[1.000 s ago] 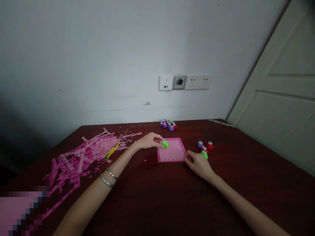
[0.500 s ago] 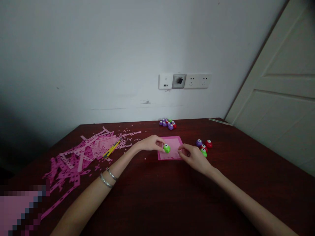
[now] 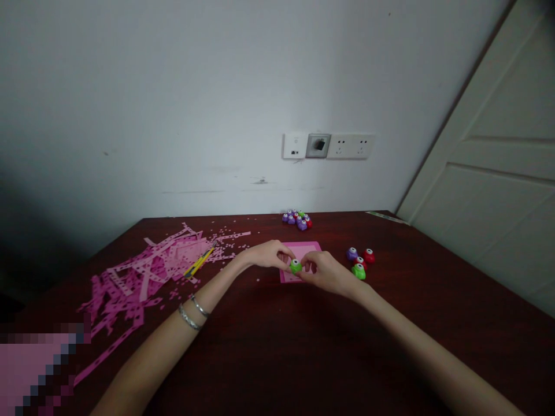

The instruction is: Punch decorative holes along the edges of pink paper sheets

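Note:
A small green craft punch (image 3: 295, 266) with a white-and-black round button sits between my two hands, over a pink paper sheet (image 3: 303, 247). From the left, my left hand (image 3: 269, 254) grips it with thumb and fingers. My right hand (image 3: 326, 271) is curled in from the other side, its thumb and fingertips closed at the punch's right edge. The fingers partly cover the sheet. Just right of my right hand stands another green punch (image 3: 359, 271), grouped with a purple punch (image 3: 352, 253) and red punches (image 3: 369, 256).
A heap of punched pink paper strips (image 3: 145, 277) and tiny cut-outs spreads across the left of the dark wooden table (image 3: 277, 358). A yellow pencil-like tool (image 3: 199, 263) lies on it. More coloured punches (image 3: 302, 225) cluster near the wall, below the sockets (image 3: 350, 147).
My right hand has moved left to the green punch and its fingertips have closed at it. My left hand keeps its hold, almost still. The view has shifted slightly.

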`<move>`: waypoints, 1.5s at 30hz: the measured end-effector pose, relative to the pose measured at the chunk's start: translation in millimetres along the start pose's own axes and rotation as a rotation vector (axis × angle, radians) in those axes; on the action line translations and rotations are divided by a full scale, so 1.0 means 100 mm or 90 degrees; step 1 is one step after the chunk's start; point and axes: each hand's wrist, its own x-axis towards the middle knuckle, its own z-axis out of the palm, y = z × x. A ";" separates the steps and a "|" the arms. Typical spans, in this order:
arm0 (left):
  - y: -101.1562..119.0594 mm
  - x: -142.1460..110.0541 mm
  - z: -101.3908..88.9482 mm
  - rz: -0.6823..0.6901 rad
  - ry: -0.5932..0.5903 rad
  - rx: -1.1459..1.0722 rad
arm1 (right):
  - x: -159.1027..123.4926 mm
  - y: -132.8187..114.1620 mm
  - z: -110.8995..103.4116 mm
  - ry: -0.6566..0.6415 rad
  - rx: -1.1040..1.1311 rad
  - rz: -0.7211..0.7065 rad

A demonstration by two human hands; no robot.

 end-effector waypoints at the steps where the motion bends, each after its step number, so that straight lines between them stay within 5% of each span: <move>1: 0.00 0.00 -0.01 0.003 -0.007 0.003 | 0.01 0.00 0.00 -0.007 -0.002 0.001; 12: -0.06 -0.01 -0.03 -0.022 0.029 -0.027 | 0.05 -0.07 0.04 0.027 -0.035 0.051; 20: -0.27 0.07 -0.16 -0.124 0.189 0.116 | -0.22 0.06 -0.07 0.077 -0.134 0.212; 33: -0.70 0.44 -0.12 -0.164 0.160 0.217 | -0.39 0.24 -0.04 0.048 -0.171 0.262; 45: -0.86 0.48 -0.13 -0.188 0.136 0.112 | -0.39 0.22 -0.10 0.048 -0.168 0.258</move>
